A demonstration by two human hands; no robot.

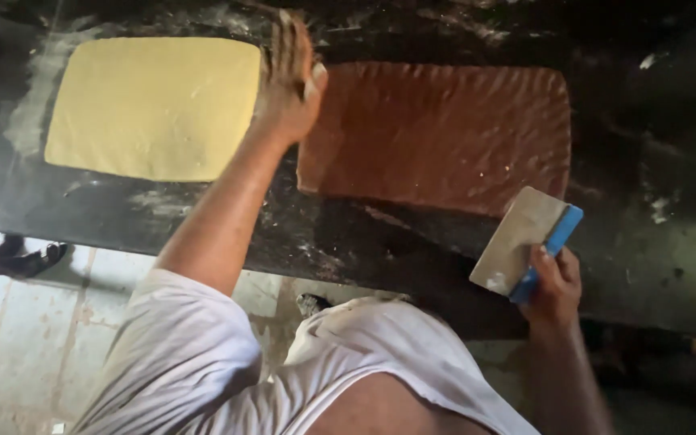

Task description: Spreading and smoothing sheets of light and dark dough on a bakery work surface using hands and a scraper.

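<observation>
Dark stone tabletop (pixel 670 266), smeared with flour and streaks of dough, fills most of the frame above a pale tiled floor (pixel 18 346) at lower left. At upper centre the left hand (pixel 287 76) is spread wide and flat, holding nothing, its fingers over the gap between two dough sheets and its heel at the near corner of the brown one. At lower right the right hand (pixel 553 282) is closed around the blue handle of a scraper (pixel 525 242), whose broad dull metal blade tilts up toward the brown sheet, just clear of it.

Both sheets already look rolled out. The yellow dough sheet (pixel 155 105), upper left, is smooth, even and a rounded rectangle. The brown dough sheet (pixel 445 133), centre right, is bigger, with a rippled, finger-marked top and a ragged near edge; it appears less finished. White clothing (pixel 203 362) covers the lower frame.
</observation>
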